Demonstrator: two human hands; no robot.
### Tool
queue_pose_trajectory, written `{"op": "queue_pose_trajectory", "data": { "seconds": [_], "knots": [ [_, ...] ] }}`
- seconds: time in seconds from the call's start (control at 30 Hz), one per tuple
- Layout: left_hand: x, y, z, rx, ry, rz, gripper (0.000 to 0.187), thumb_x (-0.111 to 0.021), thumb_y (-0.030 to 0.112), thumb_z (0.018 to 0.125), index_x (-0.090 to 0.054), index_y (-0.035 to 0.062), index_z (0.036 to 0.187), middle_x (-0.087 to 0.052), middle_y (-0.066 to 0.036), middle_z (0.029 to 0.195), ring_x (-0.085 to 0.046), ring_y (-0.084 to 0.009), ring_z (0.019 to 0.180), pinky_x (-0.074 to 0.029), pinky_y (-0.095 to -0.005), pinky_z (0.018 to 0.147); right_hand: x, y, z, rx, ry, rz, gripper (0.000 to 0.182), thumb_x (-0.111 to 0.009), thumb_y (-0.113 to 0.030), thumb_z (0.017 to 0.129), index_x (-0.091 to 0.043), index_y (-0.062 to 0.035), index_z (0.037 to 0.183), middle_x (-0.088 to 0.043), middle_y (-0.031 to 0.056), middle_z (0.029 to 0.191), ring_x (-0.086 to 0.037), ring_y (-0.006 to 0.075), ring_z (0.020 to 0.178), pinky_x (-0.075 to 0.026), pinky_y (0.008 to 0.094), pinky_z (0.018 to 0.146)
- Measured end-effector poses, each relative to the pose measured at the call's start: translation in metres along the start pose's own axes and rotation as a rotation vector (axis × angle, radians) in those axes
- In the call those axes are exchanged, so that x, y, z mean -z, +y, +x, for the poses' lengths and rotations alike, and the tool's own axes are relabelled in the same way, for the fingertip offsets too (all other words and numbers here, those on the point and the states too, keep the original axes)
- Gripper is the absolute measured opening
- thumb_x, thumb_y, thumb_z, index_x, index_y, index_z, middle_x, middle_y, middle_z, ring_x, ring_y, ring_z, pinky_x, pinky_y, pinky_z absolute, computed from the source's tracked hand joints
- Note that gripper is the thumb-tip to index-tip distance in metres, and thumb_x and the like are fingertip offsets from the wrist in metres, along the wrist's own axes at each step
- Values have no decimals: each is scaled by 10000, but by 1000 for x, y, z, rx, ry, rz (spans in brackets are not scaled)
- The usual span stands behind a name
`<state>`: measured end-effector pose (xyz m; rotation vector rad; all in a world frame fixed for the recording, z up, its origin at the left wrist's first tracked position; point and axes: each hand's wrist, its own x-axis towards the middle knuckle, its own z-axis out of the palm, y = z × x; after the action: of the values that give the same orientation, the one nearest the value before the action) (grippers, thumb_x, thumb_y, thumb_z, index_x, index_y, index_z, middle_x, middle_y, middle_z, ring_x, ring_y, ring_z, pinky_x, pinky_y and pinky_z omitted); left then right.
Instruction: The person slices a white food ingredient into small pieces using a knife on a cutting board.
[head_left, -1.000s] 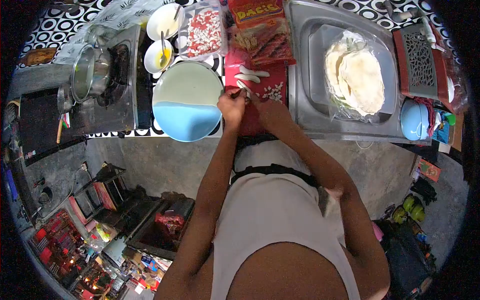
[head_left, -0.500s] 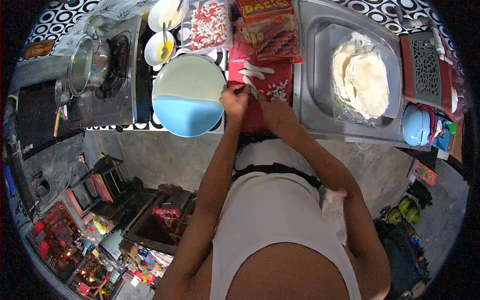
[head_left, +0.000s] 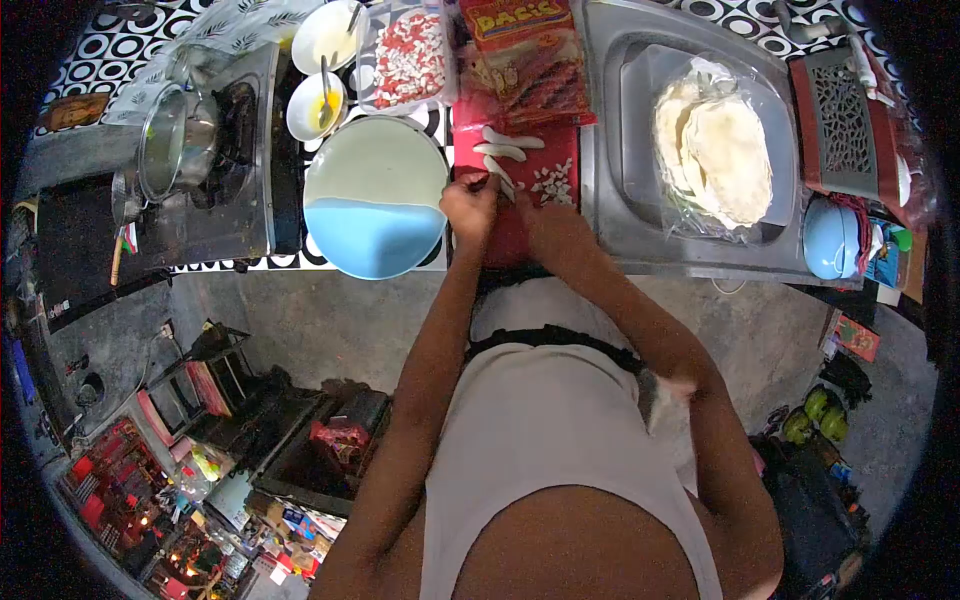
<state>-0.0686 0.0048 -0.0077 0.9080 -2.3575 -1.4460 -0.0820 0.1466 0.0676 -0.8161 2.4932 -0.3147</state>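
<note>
Both hands meet on the red cutting board [head_left: 505, 235], upper centre of frame. Left hand [head_left: 470, 205] is curled, fingertips pinching the near end of a pale white stick-shaped piece [head_left: 497, 172] lying on the board. Right hand [head_left: 545, 225] sits just right of it, fingers folded down toward the same piece; cannot tell what it grips, a blade may be there but it's too small to confirm. Two more whole white pieces [head_left: 505, 146] lie side by side further up the board, apart from the hands. A heap of small chopped white bits [head_left: 552, 183] sits on the board's right part, just above the right hand. Big round blue basin [head_left: 375, 195] is immediately left of the board, touching distance from the left wrist. Above the board: a red snack packet [head_left: 525, 50] and a clear tub of red-and-white pieces [head_left: 408, 58]. Upper left: two white bowls [head_left: 320, 70], each with a utensil in it, next to a gas stove [head_left: 215, 165] carrying a steel pot [head_left: 175, 140]. Right of the board: a steel sink tray [head_left: 610, 140] holding a plastic bag of flatbreads [head_left: 715, 150]. Far right: a small blue lidded container [head_left: 830, 238].
</note>
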Motion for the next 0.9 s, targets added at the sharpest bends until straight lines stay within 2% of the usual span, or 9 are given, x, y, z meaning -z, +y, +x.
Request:
{"op": "queue_pose_trajectory", "data": {
  "seconds": [0.03,0.13,0.23,0.43,0.53,0.7,0.9],
  "knots": [
    [-1,-1,0,-11,3,17,251,-719,233,682,-681,14,798,-662,-154,733,-657,-232,672,-492,-321,646,-2,-2,0,-5,15,-26,495,-448,-60,810,-352,7,1291,-616,223,813,-629,367,759,-522,446,653],
    [2,0,0,-20,0,37,251,-719,239,689,-681,18,799,-663,-150,736,-657,-233,678,-491,-322,645,0,-8,-6,-25,12,-6,428,-421,-79,845,-374,49,1251,-623,204,740,-639,342,687,-523,458,590],
    [4,1,-1,-10,-29,-5,254,-723,243,688,-682,20,802,-665,-145,743,-658,-233,684,-492,-320,651,-1,-8,-8,-11,27,-47,450,-443,-78,826,-377,75,1244,-625,192,719,-638,328,646,-525,439,554],
    [4,6,-3,2,-7,40,249,-718,229,691,-681,23,826,-670,-131,746,-657,-215,675,-499,-310,646,-26,-3,-5,51,85,-51,461,-459,-75,819,-367,113,1229,-620,180,685,-635,329,625,-528,409,530],
    [8,12,-7,-33,-51,-3,243,-715,191,689,-674,7,842,-671,-127,735,-655,-194,670,-502,-303,634,-17,7,-7,85,86,12,459,-455,-69,821,-362,105,1235,-614,193,686,-631,345,628,-527,423,535],
    [9,14,-7,-12,-73,-34,232,-718,131,677,-662,-20,843,-670,-128,726,-648,-175,657,-504,-299,624,-6,3,-8,16,1,71,402,-423,-54,835,-381,90,1208,-610,241,768,-632,375,688,-528,445,576],
    [7,13,-6,-53,-53,-28,235,-727,141,671,-658,-25,823,-667,-133,719,-647,-179,652,-505,-302,625,-12,-2,-5,-9,-4,52,381,-405,-48,836,-388,106,1185,-603,256,772,-631,385,721,-529,448,598]
  ]
}}
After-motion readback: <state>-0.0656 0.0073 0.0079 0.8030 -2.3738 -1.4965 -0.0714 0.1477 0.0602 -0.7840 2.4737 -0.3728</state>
